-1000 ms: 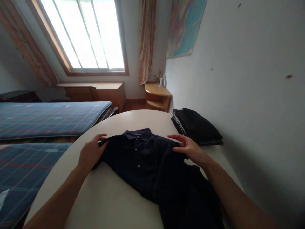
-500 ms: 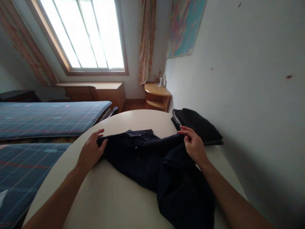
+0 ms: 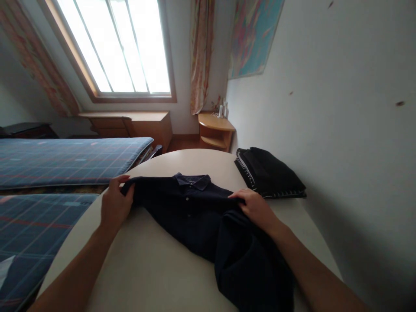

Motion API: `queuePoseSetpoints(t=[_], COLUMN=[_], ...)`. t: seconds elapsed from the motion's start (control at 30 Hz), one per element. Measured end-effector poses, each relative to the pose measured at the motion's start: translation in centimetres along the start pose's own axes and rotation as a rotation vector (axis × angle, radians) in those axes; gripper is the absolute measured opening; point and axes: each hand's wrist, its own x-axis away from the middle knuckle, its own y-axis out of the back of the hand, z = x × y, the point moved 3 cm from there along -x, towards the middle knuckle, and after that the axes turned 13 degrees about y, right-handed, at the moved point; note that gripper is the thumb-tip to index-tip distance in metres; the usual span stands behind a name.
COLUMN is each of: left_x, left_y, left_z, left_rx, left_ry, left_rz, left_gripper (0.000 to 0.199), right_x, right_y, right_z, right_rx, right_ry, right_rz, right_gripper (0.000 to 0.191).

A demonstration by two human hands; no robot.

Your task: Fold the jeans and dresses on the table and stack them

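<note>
A dark navy polo shirt [image 3: 188,216] lies on the pale round table [image 3: 146,260], its collar toward the far side and its buttons facing up. My left hand [image 3: 117,199] pinches the end of the sleeve on the left and pulls it out from the collar. At the right shoulder, my right hand [image 3: 255,206] grips the fabric between thumb and fingers. The cloth below my right hand is bunched in loose folds and runs toward the near edge. My right forearm hides part of it.
Folded black cloth [image 3: 269,171] with white edge stitching rests at the table's right edge, by the wall [image 3: 341,143]. Beds with blue plaid mattresses [image 3: 65,160] stand to the left. A wooden corner shelf [image 3: 216,122] and a desk [image 3: 149,117] are beyond.
My left hand has moved left with the sleeve, which is now stretched straighter. My right hand has shifted left and nearer along the shoulder, away from the black cloth.
</note>
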Motion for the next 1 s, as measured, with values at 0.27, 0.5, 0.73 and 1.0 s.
queuePoseSetpoints(t=[0.27,0.5,0.73,1.0], left_x=[-0.9,1.7,6.4,5.4], left_y=[0.9,-1.1,-2.9,-4.5], left_z=[1.1,-1.3,-3.9,-2.6], left_rx=[-0.050,0.003,-0.024,0.001], left_ry=[-0.038,-0.441,-0.582,-0.638], left_rz=[-0.153,0.136,0.858,0.829], left_gripper=[0.037,0.021,0.045,0.026], right_x=[-0.3,-0.3,-0.2,0.0], right_y=[2.0,2.5,1.3,2.7], right_z=[0.0,3.8,4.0,0.3], right_rx=[0.160,-0.027,-0.118,0.149], right_ry=[0.018,0.281,0.317,0.093], right_rz=[-0.343,-0.009,0.215,-0.209], right_gripper=[0.037,0.042,0.049,0.032])
